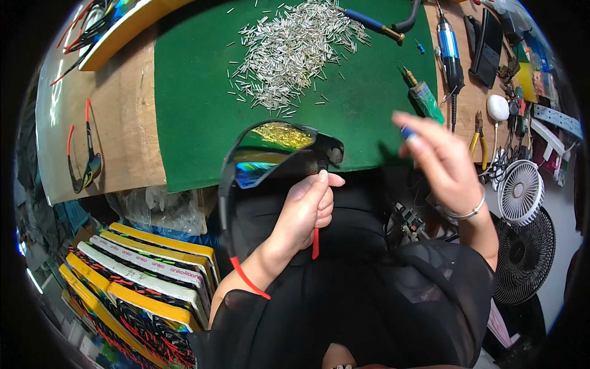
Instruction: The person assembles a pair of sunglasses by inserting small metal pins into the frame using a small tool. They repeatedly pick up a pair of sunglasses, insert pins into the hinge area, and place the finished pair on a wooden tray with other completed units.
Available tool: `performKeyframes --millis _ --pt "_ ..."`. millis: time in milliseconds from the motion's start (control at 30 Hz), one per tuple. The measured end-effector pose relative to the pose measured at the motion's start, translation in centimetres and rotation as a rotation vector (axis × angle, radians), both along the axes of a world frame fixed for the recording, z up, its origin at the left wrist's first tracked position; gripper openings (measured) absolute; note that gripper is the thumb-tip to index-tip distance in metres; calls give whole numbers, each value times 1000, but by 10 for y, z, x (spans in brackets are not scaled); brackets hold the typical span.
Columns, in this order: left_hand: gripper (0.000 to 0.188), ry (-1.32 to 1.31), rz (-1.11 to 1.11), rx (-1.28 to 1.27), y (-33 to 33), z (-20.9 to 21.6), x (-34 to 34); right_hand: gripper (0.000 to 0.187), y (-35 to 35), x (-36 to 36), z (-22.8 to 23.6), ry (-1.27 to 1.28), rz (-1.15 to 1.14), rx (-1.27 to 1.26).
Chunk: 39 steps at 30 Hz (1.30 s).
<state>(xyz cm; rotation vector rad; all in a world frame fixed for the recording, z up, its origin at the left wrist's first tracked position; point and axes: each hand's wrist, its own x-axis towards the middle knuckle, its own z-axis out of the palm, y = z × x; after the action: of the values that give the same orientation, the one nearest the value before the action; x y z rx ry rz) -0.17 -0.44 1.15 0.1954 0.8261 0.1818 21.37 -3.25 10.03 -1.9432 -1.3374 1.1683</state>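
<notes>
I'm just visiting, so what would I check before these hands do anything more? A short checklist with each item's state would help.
1. Sunglasses secured: ok, the left hand grips them near one hinge.
2. Right hand holding its small blue object: ok, it looks pinched.
3. Blue object identified: cannot tell, too small and blurred.
4. Right hand apart from the sunglasses: ok, there is a gap.
5. Metal pins all gathered: not ok, several lie loose around the pile on the green mat.
</notes>
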Motion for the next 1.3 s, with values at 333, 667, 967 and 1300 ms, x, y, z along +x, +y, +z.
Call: performKeyframes --millis 333,667,967,1300 --pt "28 28 27 -93 4 9 7 18 -13 -32 -66 134 140 136" --pt "27 22 18 -80 3 8 6 17 -8 -32 -62 15 188 178" --pt "29 -31 -17 -107 8 -1 3 18 17 -42 -31 -499 548 219" --pt "34 -100 -123 -155 13 -8 -1 14 16 -47 -28 -338 405 46"
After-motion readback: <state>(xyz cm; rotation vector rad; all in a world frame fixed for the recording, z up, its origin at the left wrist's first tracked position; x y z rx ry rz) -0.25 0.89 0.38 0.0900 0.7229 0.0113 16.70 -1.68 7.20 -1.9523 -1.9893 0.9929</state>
